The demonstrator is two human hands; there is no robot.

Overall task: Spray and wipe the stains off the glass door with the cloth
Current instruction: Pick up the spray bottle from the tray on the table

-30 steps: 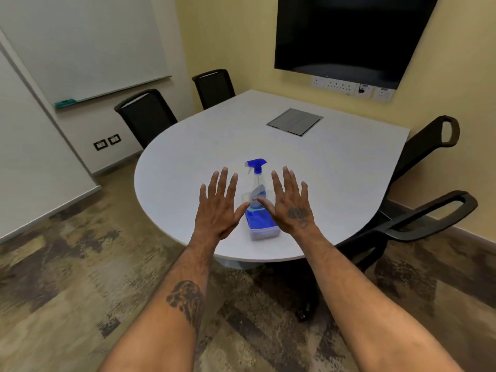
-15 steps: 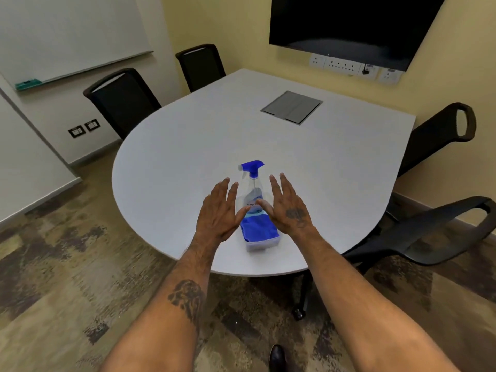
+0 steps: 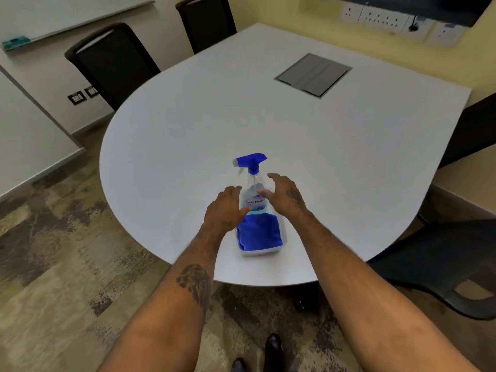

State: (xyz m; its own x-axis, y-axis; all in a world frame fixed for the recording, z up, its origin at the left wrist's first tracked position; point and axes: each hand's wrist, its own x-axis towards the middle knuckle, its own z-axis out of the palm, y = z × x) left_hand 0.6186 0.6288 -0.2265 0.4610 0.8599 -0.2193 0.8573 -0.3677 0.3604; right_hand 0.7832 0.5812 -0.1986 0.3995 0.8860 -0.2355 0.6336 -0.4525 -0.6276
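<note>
Blue cloth, clear spray bottle with blue trigger, pale grey table

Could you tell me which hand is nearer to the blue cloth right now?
Left. The left hand hangs at the cloth's left edge; the right hand is farther back, beside the bottle.

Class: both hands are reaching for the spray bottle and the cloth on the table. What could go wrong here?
1. The spray bottle stands upright between the left hand and right hand; a clumsy reach may topple it.
2. The blue cloth lies near the table edge and could be dragged off.
</note>
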